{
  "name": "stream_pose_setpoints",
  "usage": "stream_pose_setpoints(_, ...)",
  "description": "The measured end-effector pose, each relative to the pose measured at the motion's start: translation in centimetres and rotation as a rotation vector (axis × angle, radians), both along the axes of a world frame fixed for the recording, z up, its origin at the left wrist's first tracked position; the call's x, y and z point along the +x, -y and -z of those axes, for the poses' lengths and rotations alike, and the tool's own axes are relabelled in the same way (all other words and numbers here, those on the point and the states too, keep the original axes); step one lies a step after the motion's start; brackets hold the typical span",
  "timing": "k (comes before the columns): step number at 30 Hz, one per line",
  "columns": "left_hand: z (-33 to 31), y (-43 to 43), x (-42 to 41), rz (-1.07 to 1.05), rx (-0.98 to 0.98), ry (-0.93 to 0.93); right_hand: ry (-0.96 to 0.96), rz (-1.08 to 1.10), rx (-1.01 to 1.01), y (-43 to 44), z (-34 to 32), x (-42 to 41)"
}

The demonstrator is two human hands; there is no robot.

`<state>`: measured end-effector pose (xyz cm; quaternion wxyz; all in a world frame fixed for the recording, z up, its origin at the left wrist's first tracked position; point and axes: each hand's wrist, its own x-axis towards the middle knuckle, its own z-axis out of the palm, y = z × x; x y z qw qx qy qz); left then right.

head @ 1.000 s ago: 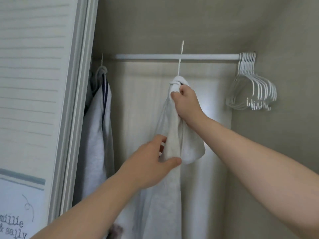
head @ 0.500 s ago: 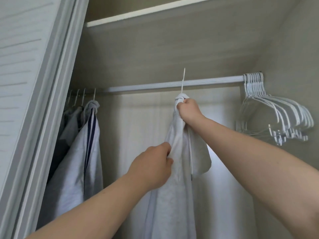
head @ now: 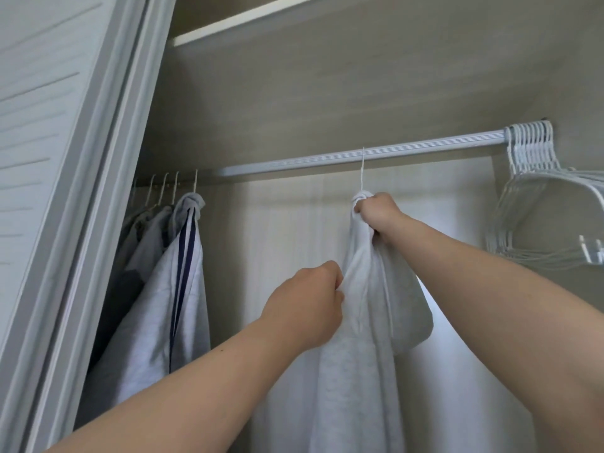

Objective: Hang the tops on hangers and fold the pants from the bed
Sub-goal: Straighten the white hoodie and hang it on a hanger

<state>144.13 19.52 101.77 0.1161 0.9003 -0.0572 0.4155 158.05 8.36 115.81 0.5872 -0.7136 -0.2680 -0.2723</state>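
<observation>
A light grey top (head: pixel 356 371) hangs in the middle of the frame and runs out past the bottom edge. Its neck is bunched round the base of a thin white hanger (head: pixel 362 171), of which only the hook shows. That wire rises straight up and crosses the face of the closet rod (head: pixel 425 151); whether it bears on the rod cannot be told.

The right hand (head: pixel 379 214), centre right, is closed tight round the gathered neck just under the hook, knuckles up, its forearm slanting down to the lower right corner. The left hand (head: pixel 304 305) sits lower and to the left, fingers curled into a fist, pinching the top's left edge below the neck. So the garment lies between the two hands, one above and one beside, with a rounded flap of its fabric drooping to the right under the right forearm.

At the left end of the rod, several garments (head: pixel 153 305) hang close together, the nearest grey with dark stripes. At the right end, a bunch of empty white hangers (head: pixel 529 152) is packed against the wall. A pale sliding door (head: pixel 49 142) fills the left of the frame, and a shelf edge (head: pixel 248 22) crosses the top.
</observation>
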Motion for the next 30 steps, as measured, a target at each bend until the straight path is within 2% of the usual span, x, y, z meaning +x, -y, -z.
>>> stream_pose_setpoints(3, 0.6, 0.1, 0.4, -0.002, -0.002, 0.004, 0.005, -0.036, 0.044, -0.3, 0.4, 0.0)
stream_pose_setpoints(5, 0.8, 0.2, 0.4, 0.003, -0.024, 0.02, 0.026, -0.048, 0.004, -0.2, 0.5, -0.6)
stream_pose_setpoints(7, 1.0, 0.4, 0.3, 0.022, -0.08, 0.023, 0.034, -0.028, -0.1, 0.2, 0.9, -1.8)
stream_pose_setpoints(12, 2.4, 1.1, -0.7, 0.049, -0.173, -0.059, 0.114, 0.178, -0.335, 2.5, 2.2, -6.1)
stream_pose_setpoints(17, 4.5, 1.6, -1.7, 0.038, -0.087, -0.13, -0.047, 0.144, -0.722, 3.1, 5.5, -10.9)
stream_pose_setpoints(19, 5.1, 1.4, -1.9, 0.014, -0.038, -0.144, -0.002, 0.182, -0.736, 2.9, 6.3, -12.0)
stream_pose_setpoints(23, 5.8, 0.5, -2.5, -0.041, 0.027, -0.14, 0.225, 0.33, -0.651, 2.6, 6.1, -12.7)
stream_pose_setpoints(30, 6.4, -3.7, -4.4, -0.164, 0.106, -0.162, 0.353, 0.255, -0.522, -1.2, 6.4, -10.7)
